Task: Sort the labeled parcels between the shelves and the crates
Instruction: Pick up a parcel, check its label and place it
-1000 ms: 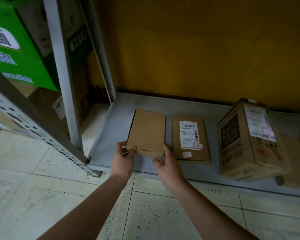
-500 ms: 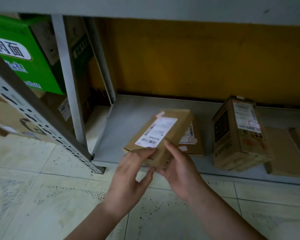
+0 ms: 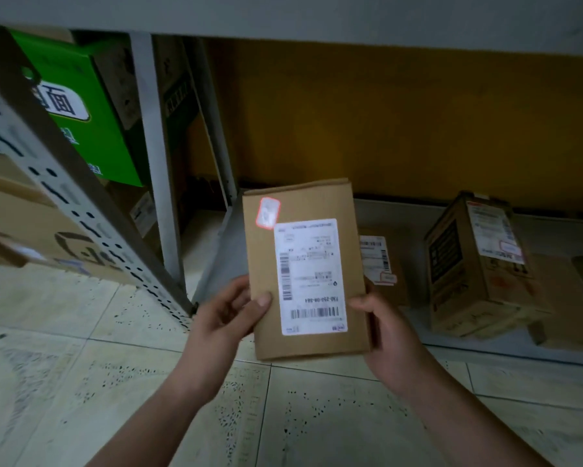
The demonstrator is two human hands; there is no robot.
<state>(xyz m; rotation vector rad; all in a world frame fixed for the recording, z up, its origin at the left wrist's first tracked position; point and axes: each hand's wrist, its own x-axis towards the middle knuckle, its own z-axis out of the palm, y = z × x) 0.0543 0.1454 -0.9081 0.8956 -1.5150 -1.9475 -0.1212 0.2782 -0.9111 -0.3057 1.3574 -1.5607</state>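
Nearest is the floor (image 3: 81,382), pale square tiles flecked with dark specks. Two bare forearms reach out over it.

Both hands hold the parcel (image 3: 300,200) off the floor, just in front of the bottom shelf's near edge. It is a flat, rectangular box of plain brown cardboard. Its long axis runs near to far and its broad face is turned up toward the camera. A white shipping label (image 3: 312,276) covers most of that face, with a wide barcode at the near end and its print upside down from here. A small red-edged sticker (image 3: 268,212) sits at the far left corner.

The left hand (image 3: 226,318) takes the left edge in its grip, the thumb flat on the face just beside the label and the fingers curled underneath. The right hand (image 3: 387,328) has the right edge in its grip, the thumb by the label's near corner and the fingers hidden behind the box.

Beyond, the grey metal bottom shelf (image 3: 394,210) carries a thin labeled parcel (image 3: 381,264) lying flat, partly hidden by the held one. To the right stands a taller printed carton (image 3: 478,264), slightly tilted.

On the left a perforated metal post (image 3: 81,214) slants across, with a glossy green box (image 3: 91,112) behind it. A yellow wall (image 3: 384,112) closes the back.
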